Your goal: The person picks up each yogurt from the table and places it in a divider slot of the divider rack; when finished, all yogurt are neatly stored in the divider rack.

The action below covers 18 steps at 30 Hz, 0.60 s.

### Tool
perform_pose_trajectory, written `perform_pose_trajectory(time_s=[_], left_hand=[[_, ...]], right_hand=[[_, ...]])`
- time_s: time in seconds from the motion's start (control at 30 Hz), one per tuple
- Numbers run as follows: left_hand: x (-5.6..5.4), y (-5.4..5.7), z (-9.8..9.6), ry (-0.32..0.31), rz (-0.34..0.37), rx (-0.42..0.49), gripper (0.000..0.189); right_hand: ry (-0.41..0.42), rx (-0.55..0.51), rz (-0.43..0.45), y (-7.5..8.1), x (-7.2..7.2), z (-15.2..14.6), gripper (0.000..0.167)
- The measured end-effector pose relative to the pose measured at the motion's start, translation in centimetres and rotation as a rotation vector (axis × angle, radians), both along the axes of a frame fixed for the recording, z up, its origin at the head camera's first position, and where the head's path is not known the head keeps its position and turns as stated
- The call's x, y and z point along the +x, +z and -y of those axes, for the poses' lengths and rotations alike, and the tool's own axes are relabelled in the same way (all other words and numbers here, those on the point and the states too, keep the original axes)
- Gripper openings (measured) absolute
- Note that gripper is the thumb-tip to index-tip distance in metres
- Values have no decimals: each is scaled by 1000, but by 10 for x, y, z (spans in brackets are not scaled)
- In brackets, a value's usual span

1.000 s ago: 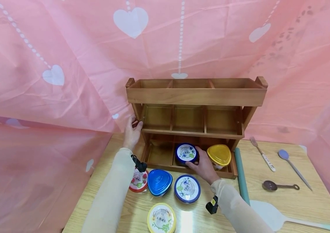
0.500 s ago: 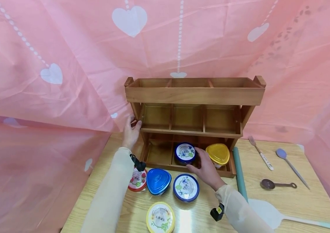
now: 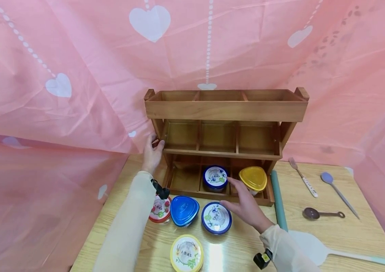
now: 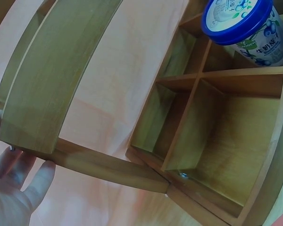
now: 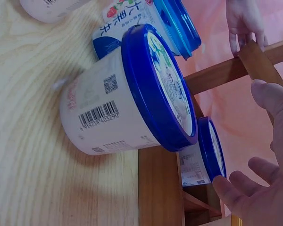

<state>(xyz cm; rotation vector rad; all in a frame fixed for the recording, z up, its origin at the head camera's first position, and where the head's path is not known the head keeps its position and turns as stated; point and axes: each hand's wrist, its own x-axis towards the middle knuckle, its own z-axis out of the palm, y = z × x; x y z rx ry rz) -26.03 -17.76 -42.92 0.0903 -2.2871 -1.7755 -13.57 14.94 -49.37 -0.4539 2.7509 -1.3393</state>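
A three-tier wooden rack [image 3: 226,111] with divided trays stands against the pink cloth. My left hand [image 3: 152,155] grips the left end of its middle tray; in the left wrist view the fingers [image 4: 40,186] lie against the tray's corner. A round blue-lidded yogurt tub [image 3: 215,177] sits in the middle compartment of the bottom tray. Just right of that tub is my right hand [image 3: 246,202], fingers spread and holding nothing. In the right wrist view a fingertip [image 5: 222,184] appears close to the tub's lid; contact is unclear. A yellow-lidded tub [image 3: 253,179] occupies the right compartment.
On the table before the rack stand a second round blue-lidded tub [image 3: 216,218], a triangular blue-lidded tub [image 3: 184,210], a red-rimmed tub [image 3: 160,209] and a yellow-rimmed tub [image 3: 187,253]. Rightward lie a green roll [image 3: 279,202], fork [image 3: 303,177], brown spoon [image 3: 314,214] and white spatula [image 3: 309,245].
My right hand has let go of the blue-lidded tub in the bottom tray and drawn back toward the lower right, fingers opening. The left hand keeps its place on the rack.
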Motion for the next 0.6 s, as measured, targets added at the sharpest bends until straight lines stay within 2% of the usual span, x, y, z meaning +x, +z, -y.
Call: perform_pose_trajectory(time_s=[0.3,0.6], left_hand=[[-1,-1,0,-2,-16,14,46],[0,0,0,-8,-14,18,45]], right_hand=[[54,-38,-6,-2,17,-3,82],[98,-93,44,-17,36,-7,86]])
